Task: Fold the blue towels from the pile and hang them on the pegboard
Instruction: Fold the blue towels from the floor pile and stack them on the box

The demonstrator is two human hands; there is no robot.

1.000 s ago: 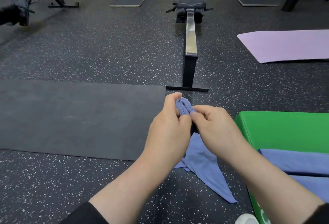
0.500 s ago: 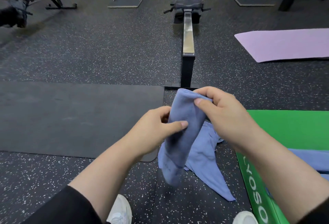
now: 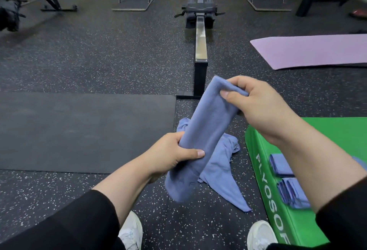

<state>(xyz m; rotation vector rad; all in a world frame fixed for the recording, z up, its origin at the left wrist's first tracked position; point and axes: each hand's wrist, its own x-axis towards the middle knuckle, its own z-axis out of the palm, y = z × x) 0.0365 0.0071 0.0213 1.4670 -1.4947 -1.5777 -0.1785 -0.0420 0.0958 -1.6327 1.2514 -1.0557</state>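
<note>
The folded blue towel (image 3: 206, 130) hangs in the air as a long narrow strip, slanting from 1 o'clock down to 7 o'clock over the speckled floor (image 3: 99, 55). The right hand (image 3: 256, 106) pinches its upper end between thumb and curled fingers; the left hand (image 3: 174, 154) grips it lower down, thumb across the front, with a loose tail dangling below. To fold well from here, I judge the hands should keep the strip taut, line up the edges, then bring the upper end down onto the tail so the halves match. A loose blue towel (image 3: 220, 168) lies crumpled on the floor just behind. At 4 o'clock, folded towels (image 3: 292, 192) sit on the green plyo box (image 3: 337, 130). No pegboard shows.
</note>
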